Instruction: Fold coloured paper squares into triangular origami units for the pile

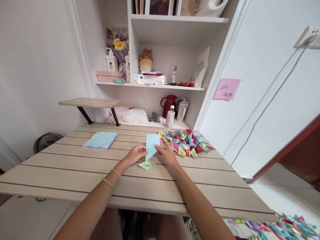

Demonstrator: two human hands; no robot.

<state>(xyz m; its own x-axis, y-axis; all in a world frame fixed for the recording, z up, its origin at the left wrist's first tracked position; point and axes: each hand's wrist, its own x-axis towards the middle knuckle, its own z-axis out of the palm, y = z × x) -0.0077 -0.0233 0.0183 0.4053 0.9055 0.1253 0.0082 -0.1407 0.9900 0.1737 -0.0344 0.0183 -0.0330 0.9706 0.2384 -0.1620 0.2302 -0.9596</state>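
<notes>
A light blue sheet of paper (pixel 152 144) is held up between my two hands above the table, with its lower edge slanting. My left hand (pixel 136 155) pinches the sheet at its lower left side. On the right side, my right hand (pixel 167 151) grips it with the thumb in front and the other fingers spread behind. Just below the sheet lies a green folded paper boat (pixel 147 165) on the wood. A heap of colourful folded paper boats (pixel 186 141) sits close to the right hand.
A stack of coloured paper sheets (pixel 100 140) lies at left on the slatted table (pixel 82 173). A small raised shelf (pixel 90 102) stands behind it. A clear bottle (pixel 170 117) and a red jug (pixel 169 105) stand at the back. More folded papers (pixel 287 226) lie below right.
</notes>
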